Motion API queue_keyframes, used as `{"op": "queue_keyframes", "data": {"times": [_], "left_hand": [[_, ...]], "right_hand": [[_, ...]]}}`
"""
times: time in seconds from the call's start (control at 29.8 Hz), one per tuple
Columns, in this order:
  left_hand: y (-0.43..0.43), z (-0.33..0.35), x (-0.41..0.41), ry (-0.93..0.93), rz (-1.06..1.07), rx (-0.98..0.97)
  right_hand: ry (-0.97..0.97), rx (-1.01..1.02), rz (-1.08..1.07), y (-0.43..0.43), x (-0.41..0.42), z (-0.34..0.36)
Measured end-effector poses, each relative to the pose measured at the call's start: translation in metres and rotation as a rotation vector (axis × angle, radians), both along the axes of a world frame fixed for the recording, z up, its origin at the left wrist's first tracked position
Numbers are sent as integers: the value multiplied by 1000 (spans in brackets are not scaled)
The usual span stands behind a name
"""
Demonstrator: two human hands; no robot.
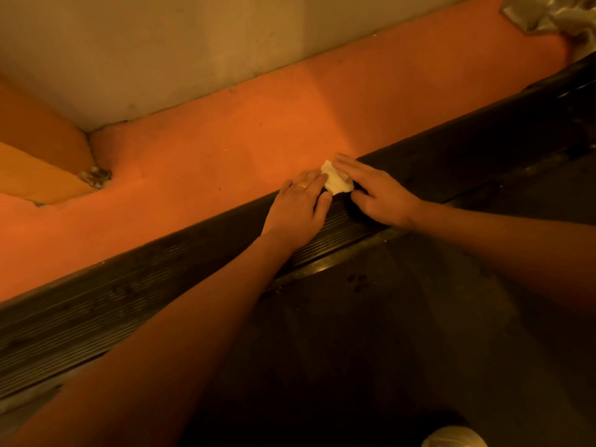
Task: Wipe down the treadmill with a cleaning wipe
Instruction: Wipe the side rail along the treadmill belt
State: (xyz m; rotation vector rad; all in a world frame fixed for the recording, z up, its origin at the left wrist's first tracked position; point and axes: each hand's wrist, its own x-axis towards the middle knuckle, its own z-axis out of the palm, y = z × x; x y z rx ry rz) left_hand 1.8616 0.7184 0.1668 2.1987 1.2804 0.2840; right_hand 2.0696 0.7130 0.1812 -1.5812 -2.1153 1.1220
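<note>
A small folded white wipe (335, 181) lies on the treadmill's ribbed black side rail (135, 295), at its outer edge. My left hand (298, 208), with a ring on one finger, lies flat on the rail, its fingertips touching the wipe's left side. My right hand (374, 191) reaches in from the right with straight fingers laid over the wipe's right side. The dark treadmill belt (371, 333) fills the lower right, with a few dusty marks on it.
An orange floor (209, 150) runs along the rail's far side up to a pale wall (161, 53). A crumpled plastic sheet (554, 14) lies at the top right. A pale rounded object (454, 438) shows at the bottom edge.
</note>
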Motion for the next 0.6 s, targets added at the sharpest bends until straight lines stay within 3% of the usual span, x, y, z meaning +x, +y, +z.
{"op": "queue_keyframes", "data": {"times": [0.1,0.23,0.4,0.6], "left_hand": [[14,9,14,-61,92,-30],[35,16,31,-13,140,-62],[49,24,14,26,-99,-158],[61,20,-11,67,-29,-284]], "right_hand": [[-176,102,-88,-14,10,-10],[-466,237,-181,-28,-4,-28],[-512,250,-288,-29,-11,-34],[-539,277,-292,-30,-13,-34]]}}
